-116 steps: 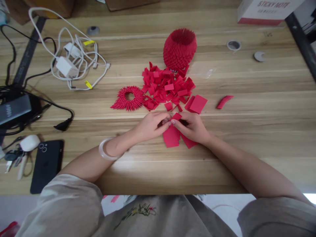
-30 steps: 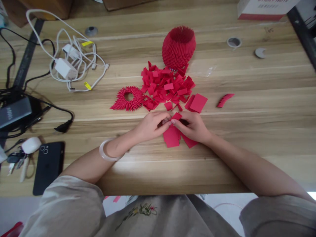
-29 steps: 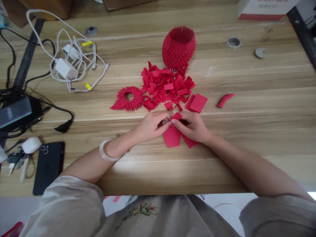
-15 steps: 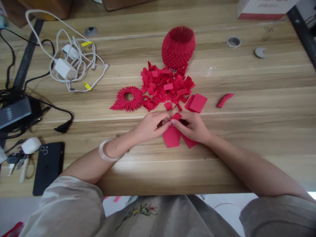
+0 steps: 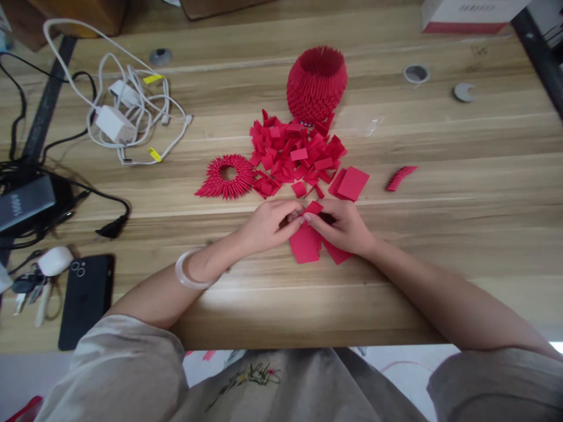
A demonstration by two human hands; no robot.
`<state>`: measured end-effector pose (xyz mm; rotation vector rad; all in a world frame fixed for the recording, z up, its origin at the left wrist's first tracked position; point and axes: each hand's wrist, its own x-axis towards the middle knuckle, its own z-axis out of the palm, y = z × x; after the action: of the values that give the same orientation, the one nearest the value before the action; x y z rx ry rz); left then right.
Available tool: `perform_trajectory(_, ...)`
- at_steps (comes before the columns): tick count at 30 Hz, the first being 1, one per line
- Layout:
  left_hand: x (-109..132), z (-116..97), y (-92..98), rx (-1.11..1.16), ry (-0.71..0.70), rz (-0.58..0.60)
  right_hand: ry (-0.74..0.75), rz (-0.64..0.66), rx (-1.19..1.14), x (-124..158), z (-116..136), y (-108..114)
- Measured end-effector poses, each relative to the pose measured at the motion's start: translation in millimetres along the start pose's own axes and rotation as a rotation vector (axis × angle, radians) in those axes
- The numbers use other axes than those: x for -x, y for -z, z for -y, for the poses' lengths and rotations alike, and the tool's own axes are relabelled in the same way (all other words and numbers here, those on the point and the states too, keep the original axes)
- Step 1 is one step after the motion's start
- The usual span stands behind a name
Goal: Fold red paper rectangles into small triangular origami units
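Observation:
Between the thumbs and fingers of my left hand [image 5: 278, 221] and my right hand [image 5: 345, 227] is a small folded piece of red paper [image 5: 314, 207]. Both hands are closed on it, fingertips nearly meeting. Beneath them lie flat red paper slips [image 5: 305, 246], partly covered by the fingers. Just beyond my hands spreads a heap of folded red paper pieces [image 5: 294, 153], with a short stack of red paper [image 5: 353, 183] at its right. A spiky red paper ring [image 5: 211, 183] sits to the left. Behind the heap a round red paper vase [image 5: 314, 88] leans, its opening showing.
A short row of joined red pieces [image 5: 400, 177] lies at the right. White chargers and cables [image 5: 116, 124] tangle at the back left. A black phone [image 5: 87, 302], a white case [image 5: 55, 259] and a black adapter [image 5: 26, 202] are at the left. A white box [image 5: 472, 16] stands at the back right.

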<state>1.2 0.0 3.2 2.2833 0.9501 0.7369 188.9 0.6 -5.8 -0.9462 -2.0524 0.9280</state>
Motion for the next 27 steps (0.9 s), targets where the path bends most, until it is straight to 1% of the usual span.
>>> perform_trajectory(11, -0.3, 0.6, 0.4, 0.002, 0.005, 0.011, -0.003, 0.008, -0.015, -0.1, -0.7, 0.7)
perform_trajectory(17, 0.4, 0.5, 0.8, 0.009, 0.004, 0.01, -0.023, 0.037, -0.024, -0.7, 0.6, 1.0)
perform_trajectory(27, 0.7, 1.1, 0.0, 0.002, 0.015, 0.012, -0.002, 0.007, -0.018, 0.2, -0.8, -0.3)
